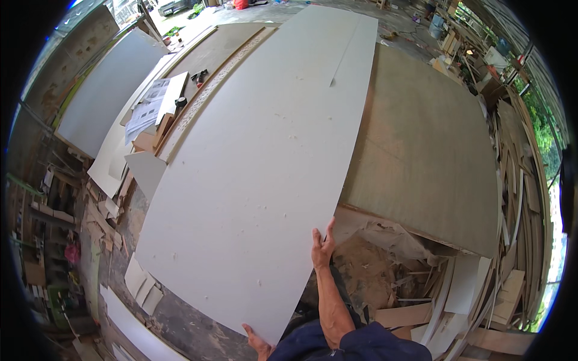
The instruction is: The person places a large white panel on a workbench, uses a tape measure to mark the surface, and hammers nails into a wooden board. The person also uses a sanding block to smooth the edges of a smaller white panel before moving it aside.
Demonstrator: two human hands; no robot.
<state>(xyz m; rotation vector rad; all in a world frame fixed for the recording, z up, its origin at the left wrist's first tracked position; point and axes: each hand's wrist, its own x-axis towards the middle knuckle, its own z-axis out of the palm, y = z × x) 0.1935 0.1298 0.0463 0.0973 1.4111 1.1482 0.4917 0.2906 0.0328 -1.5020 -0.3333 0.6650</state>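
One left hand (259, 344), one right hand (322, 249), one long white panel (241, 186), one brown plywood sheet (424, 144), one leaning pale board (108, 93), one blue barrel (436, 25), one parked car (173, 6).

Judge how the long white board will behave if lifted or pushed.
The white board is probably heavy and awkward, being so long and wide. It may flex when raised, since its edge looks thin for that length. Its smooth-looking face may be slippery; the edge by the right hand likely grips better.
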